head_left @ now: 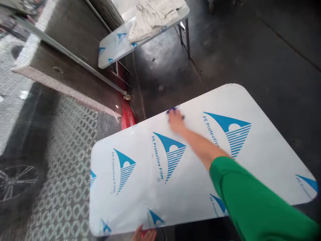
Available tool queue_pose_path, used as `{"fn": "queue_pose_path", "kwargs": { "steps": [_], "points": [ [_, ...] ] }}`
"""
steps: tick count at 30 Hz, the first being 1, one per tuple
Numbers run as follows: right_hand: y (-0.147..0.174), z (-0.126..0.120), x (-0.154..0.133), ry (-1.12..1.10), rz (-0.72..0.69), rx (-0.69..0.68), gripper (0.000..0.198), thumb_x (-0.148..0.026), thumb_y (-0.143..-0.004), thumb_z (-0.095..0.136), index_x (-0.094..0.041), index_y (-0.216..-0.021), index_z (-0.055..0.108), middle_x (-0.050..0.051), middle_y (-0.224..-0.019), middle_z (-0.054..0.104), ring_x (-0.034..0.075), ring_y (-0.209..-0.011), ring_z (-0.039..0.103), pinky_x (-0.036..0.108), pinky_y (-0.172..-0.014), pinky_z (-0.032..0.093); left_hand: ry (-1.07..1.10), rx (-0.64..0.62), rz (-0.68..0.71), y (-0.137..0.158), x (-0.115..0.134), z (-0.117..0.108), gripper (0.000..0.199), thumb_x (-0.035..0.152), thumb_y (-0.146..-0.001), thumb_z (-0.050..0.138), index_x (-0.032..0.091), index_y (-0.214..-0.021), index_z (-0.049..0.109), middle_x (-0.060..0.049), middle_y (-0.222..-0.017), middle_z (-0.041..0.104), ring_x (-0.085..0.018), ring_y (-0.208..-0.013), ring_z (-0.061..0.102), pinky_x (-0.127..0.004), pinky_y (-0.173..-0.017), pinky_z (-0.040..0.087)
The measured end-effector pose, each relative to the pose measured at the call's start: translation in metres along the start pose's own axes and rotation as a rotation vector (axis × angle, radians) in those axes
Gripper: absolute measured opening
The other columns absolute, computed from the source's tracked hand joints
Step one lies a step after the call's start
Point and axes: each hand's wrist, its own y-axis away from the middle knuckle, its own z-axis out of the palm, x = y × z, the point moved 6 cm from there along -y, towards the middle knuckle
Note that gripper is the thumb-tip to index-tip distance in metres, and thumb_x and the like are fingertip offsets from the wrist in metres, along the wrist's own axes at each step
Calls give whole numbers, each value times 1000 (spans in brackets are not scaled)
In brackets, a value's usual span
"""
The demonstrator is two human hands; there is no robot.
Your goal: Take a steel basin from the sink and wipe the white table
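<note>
At 12 o'clock on the table (263,157) | small blue thing (173,109) is touched by right hand (177,122), grasp unclear through blur | table edge at 6 o'clock is gripped by left hand (144,234) | protective film is unpeeled.

The floor (250,43) is dark, smooth and faintly glossy, with thin seams running across it. At the far end stands a second table (112,50) on metal legs, its top wrapped in white film with blue triangles, and a pale crumpled cloth (152,16) lies on it. To the left a glass pane (50,140) carries a white patterned print. A metal rail (75,58) runs diagonally above a brown ledge (75,87).
</note>
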Motion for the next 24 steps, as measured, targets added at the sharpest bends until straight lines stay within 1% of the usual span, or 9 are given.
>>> {"fn": "queue_pose_path", "kwargs": {
  "steps": [3, 6, 8, 11, 13, 16, 19, 21, 24],
  "points": [
    [138, 99, -97, -388, -207, -248, 32, -47, -90, 47, -23, -100, 67, -2, -128, 72, 21, -141, 51, 48, -119, 38, -16, -44, 14, 10, -1, 7, 32, 26, -80, 65, 31, -111, 59, -10, -93, 75, -41, -99, 75, -56, -80, 63],
    [256, 116, -84, -486, -355, -420, 32, -50, -87, 42, -43, -105, 68, -16, -135, 67, 13, -139, 53, 47, -120, 40, -49, -101, 0, 14, -2, 8, 32, 21, -82, 64, 24, -111, 54, -10, -84, 71, -35, -83, 77, -45, -76, 64],
    [276, 73, -5, -276, -294, -380, 38, -44, -89, 43, -49, -120, 65, -15, -145, 61, 16, -145, 47, 53, -124, 36, -70, -133, -5, 11, -2, 5, 31, 18, -83, 62, 22, -111, 52, -10, -81, 70, -32, -78, 77, -43, -76, 64],
    [243, -52, 164, 210, 99, -59, 53, -36, -91, 48, -24, -140, 63, 10, -160, 47, 33, -152, 34, 68, -123, 23, -101, -167, 0, -1, -1, -3, 27, 18, -84, 59, 20, -111, 53, -13, -85, 72, -34, -83, 77, -44, -78, 63],
    [228, -128, 252, 389, 342, 71, 59, -35, -93, 48, -17, -148, 55, 16, -166, 35, 37, -154, 27, 68, -120, 26, -121, -185, 1, -12, -1, -10, 21, 18, -88, 57, 19, -108, 53, -18, -92, 74, -35, -86, 77, -43, -78, 63],
    [250, -168, 293, 491, 483, 125, 61, -28, -91, 47, -12, -150, 52, 22, -164, 35, 34, -153, 26, 62, -122, 25, -150, -255, 5, -25, 0, -21, 15, 17, -93, 54, 17, -108, 52, -24, -104, 74, -35, -92, 77, -42, -80, 64],
    [314, -109, 225, 486, 466, 191, 60, -29, -94, 44, -6, -149, 50, 25, -160, 40, 31, -157, 23, 58, -127, 21, -194, -335, 13, -29, 5, -38, 22, 17, -95, 54, 18, -116, 52, -26, -115, 72, -36, -102, 75, -43, -85, 63],
    [363, -27, 139, 432, 432, 168, 57, -30, -96, 42, -16, -151, 51, 18, -160, 44, 32, -158, 22, 61, -128, 19, -250, -358, 24, -27, 11, -54, 33, 18, -96, 55, 20, -129, 50, -27, -120, 70, -38, -107, 74, -44, -87, 63],
    [424, 124, -15, 263, 356, -85, 55, -26, -95, 42, -35, -149, 54, 4, -165, 40, 38, -157, 25, 67, -124, 25, -366, -399, 118, -19, 29, -78, 53, 18, -97, 56, 25, -148, 44, -25, -123, 70, -35, -109, 74, -42, -88, 62]
  ]
}}
